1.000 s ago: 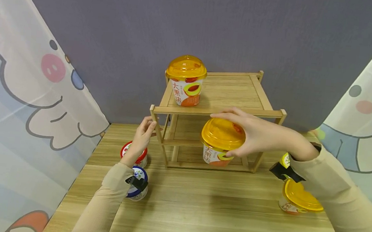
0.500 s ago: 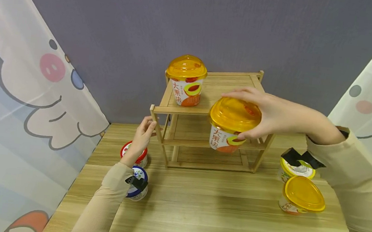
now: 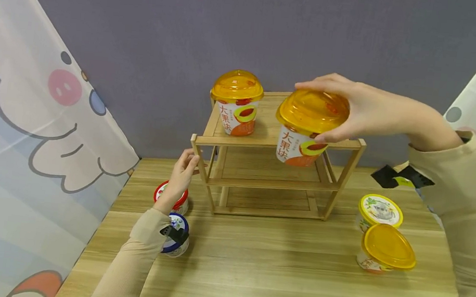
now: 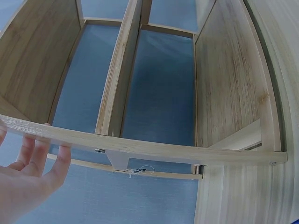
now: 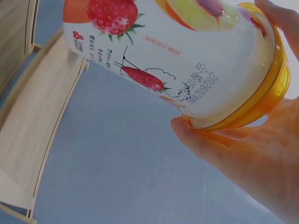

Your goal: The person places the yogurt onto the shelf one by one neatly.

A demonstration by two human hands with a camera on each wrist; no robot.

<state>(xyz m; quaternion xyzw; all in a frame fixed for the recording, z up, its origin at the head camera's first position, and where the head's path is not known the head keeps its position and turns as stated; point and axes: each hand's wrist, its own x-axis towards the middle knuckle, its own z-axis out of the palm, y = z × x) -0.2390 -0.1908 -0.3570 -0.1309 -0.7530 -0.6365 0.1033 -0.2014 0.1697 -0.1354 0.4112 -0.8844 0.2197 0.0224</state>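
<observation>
My right hand (image 3: pixel 361 108) grips the domed yellow lid of a fruit yogurt cup (image 3: pixel 301 148), holding it upright in front of the rack's top shelf. The right wrist view shows the cup's white side with strawberry print (image 5: pixel 154 65), and the thumb and fingers around the lid. My left hand (image 3: pixel 184 169) holds the left front post of a wooden rack (image 3: pixel 275 186); in the left wrist view its fingers (image 4: pixel 35 156) reach partly behind the post. A matching yogurt cup (image 3: pixel 237 102) stands at the left of the top shelf.
On the table's right are a yellow-lidded tub (image 3: pixel 380 212) and another domed-lid cup (image 3: pixel 388 246). On the left, a red-lidded tub (image 3: pixel 180 203) and a blue-lidded tub (image 3: pixel 180 244) are partly covered by my left arm. A grey wall (image 3: pixel 179 40) rises behind the rack.
My right hand has lifted the yogurt cup from lower-shelf height up to the top shelf's front edge, moving slightly right. The left hand stays on the post.
</observation>
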